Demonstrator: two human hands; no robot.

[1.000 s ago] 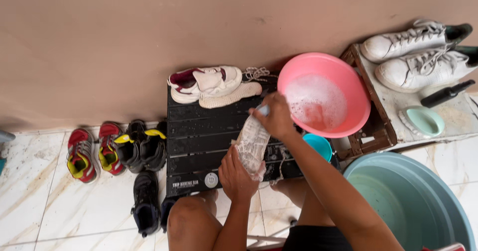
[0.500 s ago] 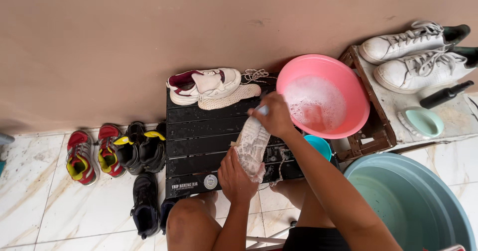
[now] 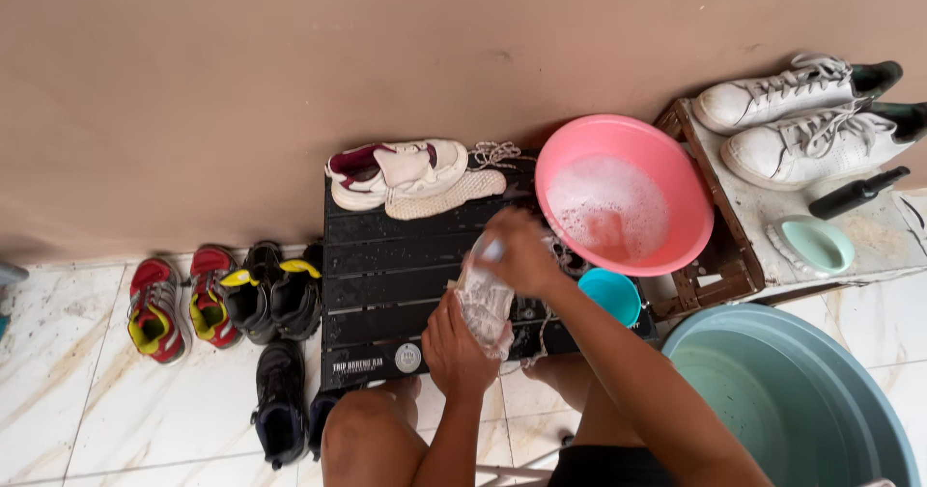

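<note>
Both hands, left hand (image 3: 456, 347) and right hand (image 3: 521, 252), clamp a soapy shoe (image 3: 485, 304) over the black slatted table (image 3: 386, 255) beside a tan wall (image 3: 290, 62).

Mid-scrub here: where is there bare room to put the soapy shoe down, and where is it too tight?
Free: the black slatted table left of the left hand, below the white-and-maroon shoe; also the pale shelf between the pink basin and the green soap dish. Crowded: around the right hand, hemmed by basin, teal cup and laces.
</note>
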